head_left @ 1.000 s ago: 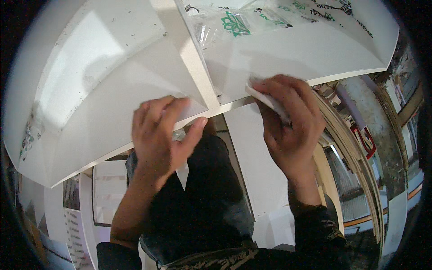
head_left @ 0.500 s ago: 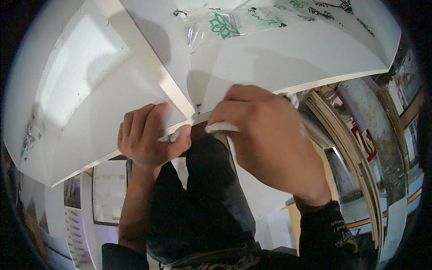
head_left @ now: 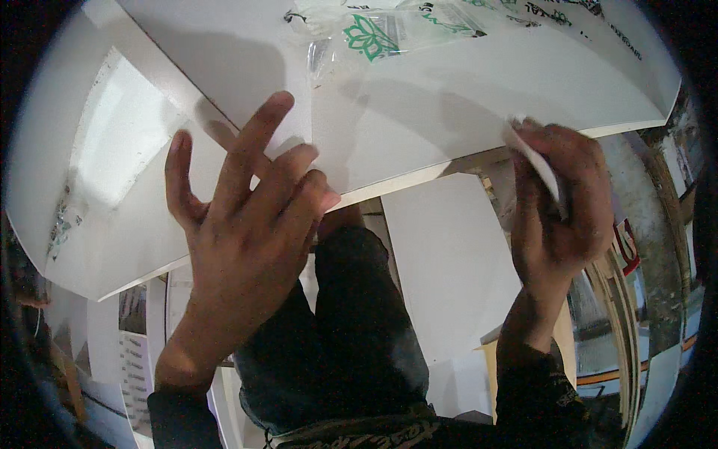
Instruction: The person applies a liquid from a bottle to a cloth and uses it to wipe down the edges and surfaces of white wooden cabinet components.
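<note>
A large white board (head_left: 404,123) with a pale front edge spans the far side. A raised white strip (head_left: 153,60) runs across its left part toward the front edge. My left hand (head_left: 243,217) is over the strip and the board's front edge, palm down, its fingers spread and holding nothing. Off to the right, near the front edge, my right hand (head_left: 568,198) is closed on a thin, curved white piece (head_left: 540,165). Whether this is folded cloth or paper I cannot tell.
A clear plastic bag (head_left: 374,41) with green print lies on the board's far part. Below the edge are my knees (head_left: 359,299) and a white panel (head_left: 449,254). Thin boards (head_left: 617,322) stand stacked at the right. A white drawer-like unit (head_left: 134,374) stands at lower left.
My right hand has moved right, away from the strip's end, carrying the white piece. My left hand has lifted off the front edge and spread its fingers over the strip.
</note>
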The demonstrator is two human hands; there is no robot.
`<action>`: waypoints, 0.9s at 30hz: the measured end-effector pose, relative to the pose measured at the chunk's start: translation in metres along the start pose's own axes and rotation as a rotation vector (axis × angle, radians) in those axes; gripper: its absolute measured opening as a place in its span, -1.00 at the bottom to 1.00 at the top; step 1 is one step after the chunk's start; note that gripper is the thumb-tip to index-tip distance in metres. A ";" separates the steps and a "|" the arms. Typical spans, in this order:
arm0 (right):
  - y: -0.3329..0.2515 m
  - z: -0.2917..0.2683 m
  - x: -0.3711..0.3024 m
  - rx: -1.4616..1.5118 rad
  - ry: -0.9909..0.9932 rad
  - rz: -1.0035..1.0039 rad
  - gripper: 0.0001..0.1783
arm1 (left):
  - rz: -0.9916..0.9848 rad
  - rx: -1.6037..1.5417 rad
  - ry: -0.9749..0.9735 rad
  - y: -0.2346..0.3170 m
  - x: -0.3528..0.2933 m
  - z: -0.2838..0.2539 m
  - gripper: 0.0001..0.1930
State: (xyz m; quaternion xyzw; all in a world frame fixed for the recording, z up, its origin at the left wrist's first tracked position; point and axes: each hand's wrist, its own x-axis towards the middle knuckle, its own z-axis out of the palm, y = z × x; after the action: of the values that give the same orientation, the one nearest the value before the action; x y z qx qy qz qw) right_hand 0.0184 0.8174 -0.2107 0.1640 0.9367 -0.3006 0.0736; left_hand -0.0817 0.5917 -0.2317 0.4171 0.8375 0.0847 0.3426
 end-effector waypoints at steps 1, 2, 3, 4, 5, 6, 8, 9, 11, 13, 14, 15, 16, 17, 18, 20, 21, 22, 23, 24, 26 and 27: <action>0.010 0.003 0.003 -0.022 0.049 -0.048 -0.76 | 0.045 0.004 -0.056 -0.004 0.004 -0.006 -0.89; 0.017 0.005 0.005 -0.020 0.092 -0.059 -0.74 | 0.089 0.007 -0.112 -0.006 0.009 -0.011 -0.90; 0.024 0.012 0.008 -0.015 0.136 -0.075 -0.72 | 0.103 -0.012 -0.144 -0.008 0.012 -0.013 -0.90; 0.029 0.017 0.011 0.016 0.174 -0.054 -0.69 | 0.117 -0.031 -0.175 -0.010 0.016 -0.015 -0.89; 0.036 0.021 0.011 0.001 0.192 -0.081 -0.67 | 0.130 -0.052 -0.206 -0.012 0.019 -0.016 -0.89; 0.042 0.024 0.011 -0.015 0.212 -0.108 -0.66 | 0.144 -0.077 -0.209 -0.013 0.022 -0.016 -0.88; 0.052 0.026 0.009 -0.056 0.221 -0.159 -0.65 | 0.170 -0.132 -0.213 -0.016 0.026 -0.016 -0.87; 0.055 0.025 0.008 -0.082 0.206 -0.185 -0.66 | 0.167 -0.110 -0.221 -0.016 0.027 -0.016 -0.87; 0.070 0.021 0.012 -0.140 0.317 -0.269 -0.74 | 0.162 -0.068 -0.237 -0.014 0.028 -0.017 -0.87; 0.089 0.018 0.016 -0.048 0.454 -0.227 -0.83 | 0.151 -0.042 -0.261 -0.007 0.029 -0.017 -0.87; 0.099 0.018 0.018 0.070 0.536 -0.142 -0.87 | 0.147 -0.032 -0.271 -0.004 0.029 -0.015 -0.86; 0.103 0.018 0.024 0.189 0.621 -0.059 -0.90 | 0.141 -0.041 -0.260 -0.003 0.026 -0.014 -0.86; 0.102 0.019 0.027 0.186 0.684 0.020 -0.89 | 0.137 -0.050 -0.248 -0.004 0.021 -0.010 -0.86; 0.103 0.018 0.028 0.202 0.689 0.060 -0.87 | 0.134 -0.059 -0.237 -0.005 0.017 -0.006 -0.85; 0.106 0.015 0.030 0.218 0.694 0.098 -0.86 | 0.140 -0.083 -0.227 -0.007 0.014 -0.002 -0.87; 0.112 0.016 0.033 0.271 0.718 0.141 -0.83 | 0.155 -0.131 -0.207 -0.011 0.010 0.004 -0.88; 0.112 0.017 0.032 0.269 0.712 0.177 -0.83 | 0.176 -0.163 -0.192 -0.014 0.011 0.004 -0.89; 0.112 0.016 0.031 0.266 0.708 0.214 -0.83 | 0.199 -0.195 -0.177 -0.016 0.013 0.003 -0.90; 0.111 0.016 0.030 0.262 0.706 0.251 -0.82 | 0.223 -0.226 -0.161 -0.018 0.015 0.002 -0.91; 0.111 0.017 0.028 0.206 0.702 0.221 -0.83 | 0.217 -0.237 -0.137 -0.016 0.014 0.005 -0.92; 0.120 0.020 0.025 0.157 0.675 0.220 -0.84 | 0.215 -0.246 -0.096 -0.013 0.013 0.004 -0.92; 0.120 0.023 0.023 0.136 0.658 0.212 -0.85 | 0.178 -0.242 -0.040 -0.010 0.009 0.011 -0.94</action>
State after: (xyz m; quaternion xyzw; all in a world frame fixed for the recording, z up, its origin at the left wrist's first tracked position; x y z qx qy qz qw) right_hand 0.0398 0.9014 -0.2991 0.3530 0.8658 -0.2840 -0.2123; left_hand -0.0850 0.5902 -0.2485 0.4471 0.7737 0.2070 0.3982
